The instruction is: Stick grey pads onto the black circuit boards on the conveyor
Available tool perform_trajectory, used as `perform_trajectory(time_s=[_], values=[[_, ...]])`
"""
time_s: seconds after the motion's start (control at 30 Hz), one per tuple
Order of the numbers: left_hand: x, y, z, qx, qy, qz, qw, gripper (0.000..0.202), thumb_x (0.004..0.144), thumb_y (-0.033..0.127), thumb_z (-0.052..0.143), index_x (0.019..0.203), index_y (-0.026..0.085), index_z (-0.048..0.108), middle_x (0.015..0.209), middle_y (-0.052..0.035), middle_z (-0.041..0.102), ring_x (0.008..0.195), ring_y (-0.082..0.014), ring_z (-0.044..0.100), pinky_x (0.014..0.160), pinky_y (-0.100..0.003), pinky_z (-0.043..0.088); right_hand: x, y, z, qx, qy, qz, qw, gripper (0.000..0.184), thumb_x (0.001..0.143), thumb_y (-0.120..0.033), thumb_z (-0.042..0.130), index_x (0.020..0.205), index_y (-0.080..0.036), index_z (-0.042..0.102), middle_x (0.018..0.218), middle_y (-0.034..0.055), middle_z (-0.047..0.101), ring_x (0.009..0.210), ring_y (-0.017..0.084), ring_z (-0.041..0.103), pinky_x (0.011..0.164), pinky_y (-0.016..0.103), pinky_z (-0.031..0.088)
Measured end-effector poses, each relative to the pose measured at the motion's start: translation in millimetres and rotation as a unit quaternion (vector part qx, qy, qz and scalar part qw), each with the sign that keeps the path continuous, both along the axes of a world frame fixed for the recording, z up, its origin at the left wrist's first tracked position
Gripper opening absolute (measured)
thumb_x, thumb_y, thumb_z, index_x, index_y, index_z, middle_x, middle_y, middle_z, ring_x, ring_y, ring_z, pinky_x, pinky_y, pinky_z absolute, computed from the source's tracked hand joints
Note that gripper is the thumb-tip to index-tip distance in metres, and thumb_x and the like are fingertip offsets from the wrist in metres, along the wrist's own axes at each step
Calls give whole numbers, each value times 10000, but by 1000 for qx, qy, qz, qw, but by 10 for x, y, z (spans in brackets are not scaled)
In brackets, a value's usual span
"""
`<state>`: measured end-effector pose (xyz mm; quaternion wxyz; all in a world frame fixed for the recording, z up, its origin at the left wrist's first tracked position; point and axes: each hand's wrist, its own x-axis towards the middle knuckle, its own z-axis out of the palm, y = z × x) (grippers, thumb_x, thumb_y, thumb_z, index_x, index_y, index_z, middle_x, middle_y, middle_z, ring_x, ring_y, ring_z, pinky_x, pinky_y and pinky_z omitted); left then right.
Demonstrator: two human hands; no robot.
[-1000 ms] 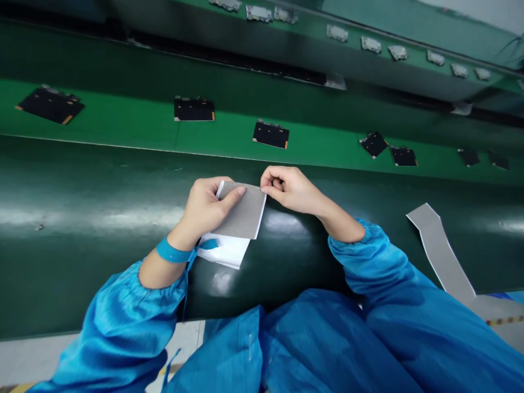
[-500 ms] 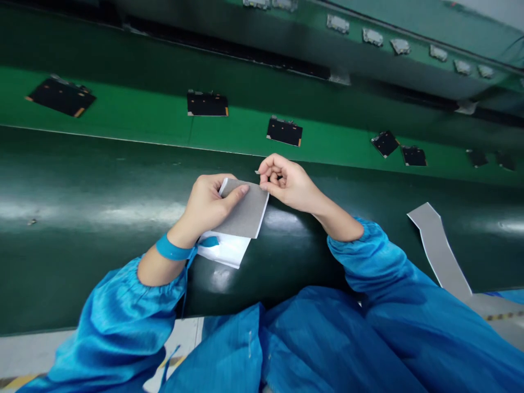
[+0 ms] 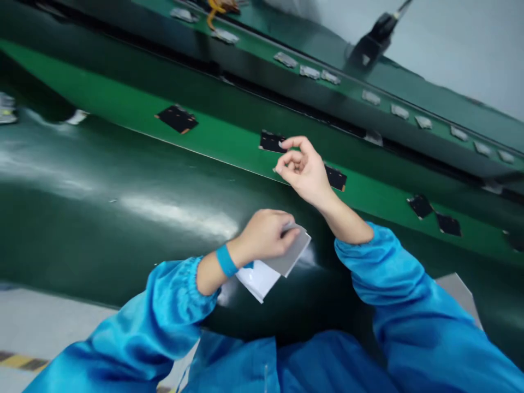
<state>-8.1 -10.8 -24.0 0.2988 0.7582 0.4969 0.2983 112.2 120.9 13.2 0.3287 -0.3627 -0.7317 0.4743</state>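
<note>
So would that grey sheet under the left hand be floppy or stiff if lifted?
Probably bendy: the grey sheet looks paper-thin at its edge, lying over the white sheet. Likely light, since the left hand holds it by the fingers alone. Its matte face suggests little slip.

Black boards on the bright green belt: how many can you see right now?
5. One board lies left; one sits partly behind the right hand; one peeks past its wrist; two lie right. A dark patch at the edge may be a sixth.
</note>
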Motion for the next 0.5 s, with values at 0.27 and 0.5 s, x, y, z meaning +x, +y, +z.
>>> perform_trajectory(time_s=[0.27, 0.5], values=[[54, -102, -19, 45, 72, -73, 994, 267, 977, 325, 579, 779, 187, 691, 833, -53, 759, 710, -192, 693, 581, -334, 376, -2284, 845, -83, 2, -89, 91, 992, 329, 818, -54, 675, 1056, -208, 509, 813, -24, 642, 826, 160, 651, 806, 289, 500], [159, -129, -252, 166, 37, -63, 983, 271, 928, 414, 642, 760, 207, 693, 778, -91, 758, 737, -249, 716, 674, -374, 522, -3144, 1199, -555, -3, -152, 0, 988, 264, 764, -95, 717, 893, -208, 516, 888, 52, 637, 1002, 267, 666, 875, 378, 506]])
